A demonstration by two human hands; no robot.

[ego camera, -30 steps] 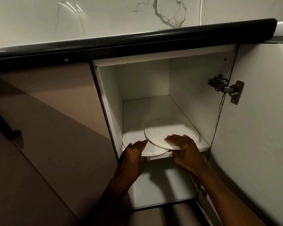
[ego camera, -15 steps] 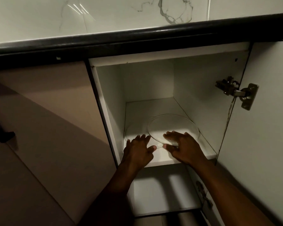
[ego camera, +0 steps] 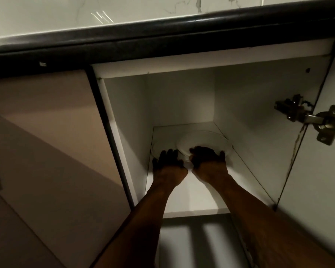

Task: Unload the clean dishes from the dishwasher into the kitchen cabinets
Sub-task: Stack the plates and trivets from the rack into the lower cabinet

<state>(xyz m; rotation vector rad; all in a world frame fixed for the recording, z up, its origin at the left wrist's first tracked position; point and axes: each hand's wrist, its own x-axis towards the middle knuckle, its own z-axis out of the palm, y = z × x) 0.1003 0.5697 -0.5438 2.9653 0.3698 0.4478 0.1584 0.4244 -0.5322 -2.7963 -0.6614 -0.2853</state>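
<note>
While both forearms are reaching into the open cabinet (ego camera: 128,122), the left grip (ego camera: 168,163) is resting palm-down on the left plate (ego camera: 154,149), with its fingers extended and released, curling round nothing. The right grip (ego camera: 209,160) is pressing on the near rim of the right plate (ego camera: 203,140) with its fingers spread flat. The light is too dim to tell whether the thumb is hooking under the rim. Both plates are lying flat toward the back of the shelf (ego camera: 193,192). The right plate is overlapping the left plate's edge and sitting close to the right wall. The door (ego camera: 317,180) is standing open at the right, hanging on a metal hinge (ego camera: 306,118). A black-edged tabletop (ego camera: 162,29) is running above the cabinet.
</note>
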